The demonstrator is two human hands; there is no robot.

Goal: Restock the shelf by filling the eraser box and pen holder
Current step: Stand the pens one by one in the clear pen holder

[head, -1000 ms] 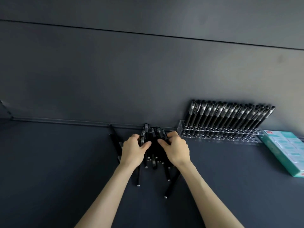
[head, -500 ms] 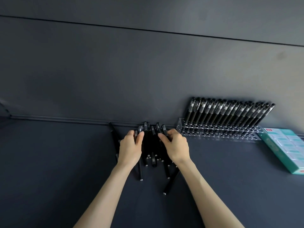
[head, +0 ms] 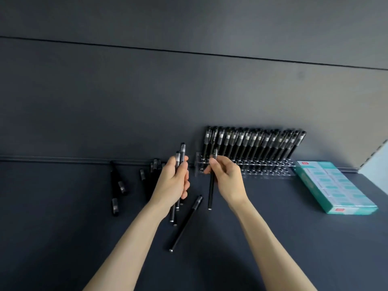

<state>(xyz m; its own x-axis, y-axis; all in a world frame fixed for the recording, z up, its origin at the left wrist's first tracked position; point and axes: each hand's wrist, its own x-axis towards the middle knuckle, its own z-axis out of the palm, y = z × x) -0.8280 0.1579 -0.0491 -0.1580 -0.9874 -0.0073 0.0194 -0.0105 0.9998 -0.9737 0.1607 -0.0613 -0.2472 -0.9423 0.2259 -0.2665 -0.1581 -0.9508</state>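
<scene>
My left hand (head: 173, 182) is lifted off the shelf and grips a small bunch of black pens (head: 180, 156) held upright. My right hand (head: 225, 179) pinches a single black pen (head: 211, 191), cap up, just in front of the left end of the clear pen holder (head: 264, 168). The holder's back row is packed with several black pens (head: 252, 141) leaning on the wall; its front holes look bare. Loose black pens (head: 185, 222) lie on the dark shelf (head: 63, 238) under and left of my hands. The teal eraser box (head: 333, 186) lies at the right.
A dark back wall (head: 189, 101) rises right behind the holder, with a rail along its foot. More loose pens (head: 117, 185) are scattered at the left. A pale panel edge (head: 378, 156) shows at the far right.
Both hands have risen from the pen pile. The left hand came up with a few pens, the right with one pen, moved right toward the holder. The pile is now spread apart.
</scene>
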